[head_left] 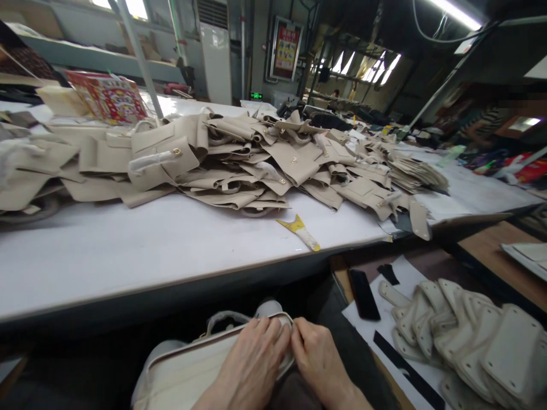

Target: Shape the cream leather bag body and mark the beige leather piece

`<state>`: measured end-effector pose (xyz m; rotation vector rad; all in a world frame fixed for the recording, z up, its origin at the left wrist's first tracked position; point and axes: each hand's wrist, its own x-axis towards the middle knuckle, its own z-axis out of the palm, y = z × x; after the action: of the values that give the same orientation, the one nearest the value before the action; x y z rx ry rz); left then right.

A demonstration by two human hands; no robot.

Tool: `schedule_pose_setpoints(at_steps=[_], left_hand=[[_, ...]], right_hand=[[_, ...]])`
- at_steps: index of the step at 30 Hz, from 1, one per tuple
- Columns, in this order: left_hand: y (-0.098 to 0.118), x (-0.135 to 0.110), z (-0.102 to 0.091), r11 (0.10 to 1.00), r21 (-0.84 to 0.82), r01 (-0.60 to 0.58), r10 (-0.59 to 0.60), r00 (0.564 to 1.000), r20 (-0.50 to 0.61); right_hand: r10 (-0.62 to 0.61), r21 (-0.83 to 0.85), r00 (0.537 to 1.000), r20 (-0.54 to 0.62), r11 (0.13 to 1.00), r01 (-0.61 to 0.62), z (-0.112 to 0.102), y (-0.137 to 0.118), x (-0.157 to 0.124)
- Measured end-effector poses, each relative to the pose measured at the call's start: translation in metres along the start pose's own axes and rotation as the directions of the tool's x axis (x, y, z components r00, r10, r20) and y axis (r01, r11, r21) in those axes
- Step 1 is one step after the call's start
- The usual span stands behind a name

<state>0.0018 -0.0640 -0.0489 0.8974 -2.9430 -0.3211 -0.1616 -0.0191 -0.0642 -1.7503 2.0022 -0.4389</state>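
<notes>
A person's left hand (252, 356) and right hand (314, 356) press side by side, fingers pinched onto the rim of a cream leather handbag (192, 370) lying in the lap, below the white worktable (149, 245) (heaped with beige cut leather pieces (273, 165)).

Bare hands (282, 356), no sleeves visible

Left hand (256, 356): palm down, fingers curled forward, fingertips pressing. Right hand (314, 353): palm down, thumb touching left fingertips. Forearms converging from bottom edge, wrists low and close.
</notes>
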Motion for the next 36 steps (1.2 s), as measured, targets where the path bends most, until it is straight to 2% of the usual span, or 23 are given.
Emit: schedule_pose_setpoints(at_steps=[3, 5, 7, 9, 15, 21, 25, 33, 36], left_hand=[[-0.004, -0.006, 0.001, 0.996, -0.086, 0.017, -0.017, 1.000, -0.001], [-0.008, -0.009, -0.001, 0.989, -0.144, 0.022, -0.018, 0.999, 0.031], [-0.012, -0.009, -0.002, 0.985, -0.173, 0.007, 0.001, 0.999, 0.050], [-0.013, -0.007, -0.003, 0.984, -0.177, -0.015, 0.024, 0.999, 0.047], [-0.010, 0.002, -0.002, 0.994, -0.109, -0.020, 0.029, 0.997, 0.077], [-0.009, 0.002, -0.001, 0.997, -0.012, -0.071, 0.071, 0.997, 0.011], [-0.010, 0.003, -0.003, 0.997, -0.001, -0.073, 0.073, 0.996, 0.055], [-0.015, 0.004, -0.005, 0.996, -0.053, -0.067, 0.069, 0.997, 0.046], [-0.014, 0.010, -0.013, 0.996, -0.066, -0.067, 0.070, 0.996, 0.048]], right_hand=[[0.087, 0.317, 0.996, 0.008, 0.944, -0.085, -0.005, -0.002, -0.011], [0.148, 0.430, 0.987, 0.060, 0.888, -0.160, -0.007, -0.003, -0.016], [0.183, 0.440, 0.981, 0.070, 0.877, -0.195, -0.007, -0.004, -0.017], [0.178, 0.408, 0.983, 0.036, 0.896, -0.177, -0.006, -0.005, -0.015], [0.157, 0.209, 0.987, -0.038, 0.967, -0.146, 0.003, -0.005, -0.014], [0.124, 0.254, 0.980, -0.158, 0.964, -0.081, 0.015, 0.001, -0.022], [0.113, 0.231, 0.981, -0.156, 0.970, -0.075, 0.012, -0.002, -0.022], [0.125, 0.411, 0.983, -0.131, 0.910, -0.061, 0.000, -0.010, -0.025], [0.227, 0.550, 0.969, -0.093, 0.823, -0.139, 0.001, 0.001, -0.021]])
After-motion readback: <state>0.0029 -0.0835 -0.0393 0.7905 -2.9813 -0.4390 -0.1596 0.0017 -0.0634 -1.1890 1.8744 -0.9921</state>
